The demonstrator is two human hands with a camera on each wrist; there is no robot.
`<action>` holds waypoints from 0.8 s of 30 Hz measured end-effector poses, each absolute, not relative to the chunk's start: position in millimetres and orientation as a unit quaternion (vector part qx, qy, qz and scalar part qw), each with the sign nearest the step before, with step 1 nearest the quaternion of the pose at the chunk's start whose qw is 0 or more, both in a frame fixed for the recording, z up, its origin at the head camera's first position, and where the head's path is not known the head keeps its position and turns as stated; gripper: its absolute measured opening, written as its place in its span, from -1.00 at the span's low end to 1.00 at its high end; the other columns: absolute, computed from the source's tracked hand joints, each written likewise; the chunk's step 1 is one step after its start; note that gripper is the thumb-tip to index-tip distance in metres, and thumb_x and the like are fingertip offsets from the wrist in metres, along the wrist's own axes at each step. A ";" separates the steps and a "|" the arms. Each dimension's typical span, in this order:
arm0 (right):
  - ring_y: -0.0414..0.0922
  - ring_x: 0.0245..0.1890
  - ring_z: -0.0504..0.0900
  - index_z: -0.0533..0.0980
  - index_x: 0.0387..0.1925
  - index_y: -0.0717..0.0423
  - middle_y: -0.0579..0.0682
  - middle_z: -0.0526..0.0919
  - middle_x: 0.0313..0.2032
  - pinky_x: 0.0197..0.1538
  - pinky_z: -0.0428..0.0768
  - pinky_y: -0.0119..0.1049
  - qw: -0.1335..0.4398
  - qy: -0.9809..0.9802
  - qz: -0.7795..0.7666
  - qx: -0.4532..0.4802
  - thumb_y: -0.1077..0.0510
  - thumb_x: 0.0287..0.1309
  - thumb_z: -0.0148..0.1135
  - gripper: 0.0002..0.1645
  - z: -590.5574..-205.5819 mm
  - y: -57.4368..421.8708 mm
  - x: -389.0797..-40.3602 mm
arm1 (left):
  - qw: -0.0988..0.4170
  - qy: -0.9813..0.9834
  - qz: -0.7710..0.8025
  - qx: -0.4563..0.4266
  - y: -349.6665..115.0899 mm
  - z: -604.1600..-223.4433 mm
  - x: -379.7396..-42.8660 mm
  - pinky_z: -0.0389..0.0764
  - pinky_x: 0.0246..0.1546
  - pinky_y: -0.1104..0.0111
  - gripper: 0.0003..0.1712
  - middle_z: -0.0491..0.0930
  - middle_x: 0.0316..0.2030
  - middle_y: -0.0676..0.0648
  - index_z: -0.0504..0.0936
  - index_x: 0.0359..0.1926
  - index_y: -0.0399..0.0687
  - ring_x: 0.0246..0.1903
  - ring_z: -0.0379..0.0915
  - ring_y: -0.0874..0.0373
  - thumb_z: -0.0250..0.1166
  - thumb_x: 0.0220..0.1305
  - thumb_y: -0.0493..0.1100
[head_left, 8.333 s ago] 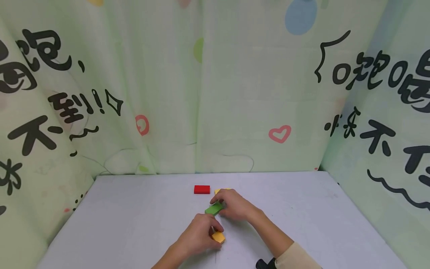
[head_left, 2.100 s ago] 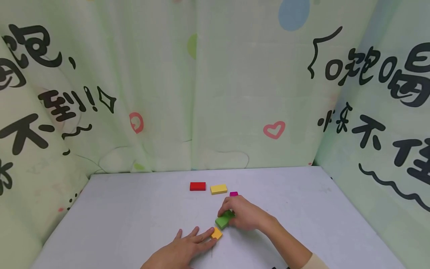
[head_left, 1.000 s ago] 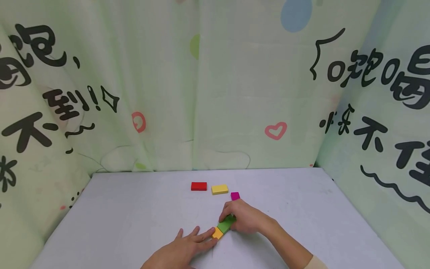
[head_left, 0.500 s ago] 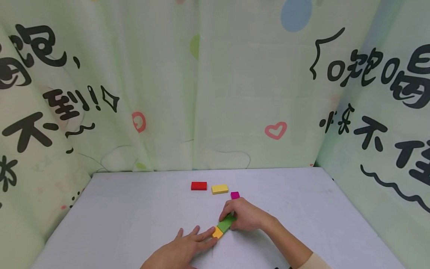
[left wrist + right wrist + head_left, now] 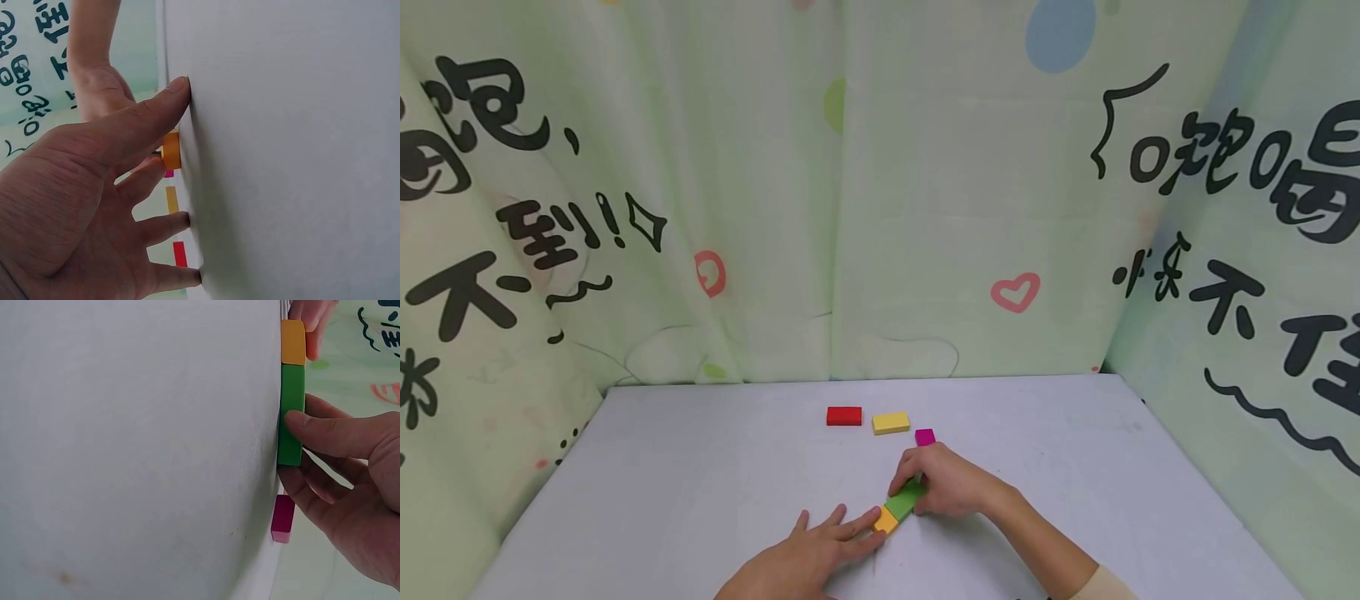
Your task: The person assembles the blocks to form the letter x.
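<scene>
In the head view, my left hand (image 5: 808,554) has its thumb and index finger on either side of a small orange block (image 5: 886,521) and holds it. Its other fingers spread out over the table. My right hand (image 5: 947,481) pinches a longer green block (image 5: 906,500) between thumb and fingers. End to end, the green block meets the orange block, slanting away to the right; the right wrist view shows them touching. Just beyond the right hand lies a magenta block (image 5: 925,437), partly hidden by it in the head view.
Farther back on the white tabletop (image 5: 700,467), a red block (image 5: 844,416) and a yellow block (image 5: 891,423) lie side by side with a gap between them. A printed curtain (image 5: 917,192) hangs behind the table and along both sides.
Since the earliest frame, the left hand's fingers have spread, and the green block has turned and come against the orange block. Over the last second, almost nothing moves.
</scene>
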State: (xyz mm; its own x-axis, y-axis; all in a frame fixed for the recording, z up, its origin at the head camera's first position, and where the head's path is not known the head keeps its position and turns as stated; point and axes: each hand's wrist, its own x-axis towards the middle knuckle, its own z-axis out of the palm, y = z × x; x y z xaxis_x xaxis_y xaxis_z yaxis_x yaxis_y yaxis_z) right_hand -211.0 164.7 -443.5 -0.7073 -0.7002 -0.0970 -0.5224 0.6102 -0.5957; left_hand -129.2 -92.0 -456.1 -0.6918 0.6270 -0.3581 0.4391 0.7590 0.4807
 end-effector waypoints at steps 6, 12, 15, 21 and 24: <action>-0.32 -0.11 0.62 0.80 -0.13 -0.08 -0.28 0.70 -0.19 0.02 0.64 -0.40 0.161 0.884 -0.267 -0.347 0.36 0.04 0.54 -0.63 -443.2 164.3 -210.7 | 0.256 0.901 0.183 0.299 -92.3 -455.6 -128.6 0.17 0.30 -0.54 -0.03 0.13 0.59 0.33 0.35 0.53 0.50 0.57 0.11 -0.27 0.52 0.11 0.34; -0.32 -0.11 0.61 0.80 -0.14 -0.10 -0.29 0.71 -0.19 0.03 0.64 -0.39 0.160 0.885 -0.266 -0.348 0.36 0.04 0.54 -0.62 -443.6 163.9 -211.3 | 0.257 0.901 0.184 0.299 -92.3 -455.9 -129.1 0.16 0.31 -0.54 -0.02 0.13 0.59 0.33 0.34 0.53 0.50 0.57 0.11 -0.27 0.52 0.11 0.34; -0.33 -0.11 0.61 0.79 -0.13 -0.09 -0.29 0.71 -0.19 0.03 0.64 -0.40 0.163 0.884 -0.267 -0.348 0.37 0.05 0.54 -0.62 -444.3 164.0 -211.7 | 0.259 0.900 0.188 0.297 -92.6 -456.7 -129.4 0.15 0.31 -0.54 -0.03 0.13 0.59 0.32 0.35 0.53 0.50 0.57 0.10 -0.28 0.52 0.11 0.33; -0.34 -0.11 0.61 0.79 -0.12 -0.08 -0.28 0.71 -0.18 0.05 0.64 -0.39 0.164 0.884 -0.266 -0.349 0.38 0.05 0.52 -0.61 -444.7 164.2 -212.0 | 0.271 0.898 0.190 0.289 -91.0 -458.0 -131.1 0.13 0.31 -0.55 -0.03 0.14 0.59 0.33 0.35 0.52 0.53 0.58 0.09 -0.26 0.53 0.11 0.32; -0.34 -0.11 0.61 0.79 -0.12 -0.09 -0.29 0.71 -0.18 0.05 0.64 -0.39 0.167 0.883 -0.266 -0.348 0.38 0.05 0.52 -0.61 -444.1 164.1 -211.3 | 0.273 0.899 0.187 0.287 -90.6 -458.4 -131.9 0.13 0.31 -0.55 -0.04 0.14 0.59 0.34 0.34 0.52 0.54 0.58 0.09 -0.25 0.53 0.11 0.31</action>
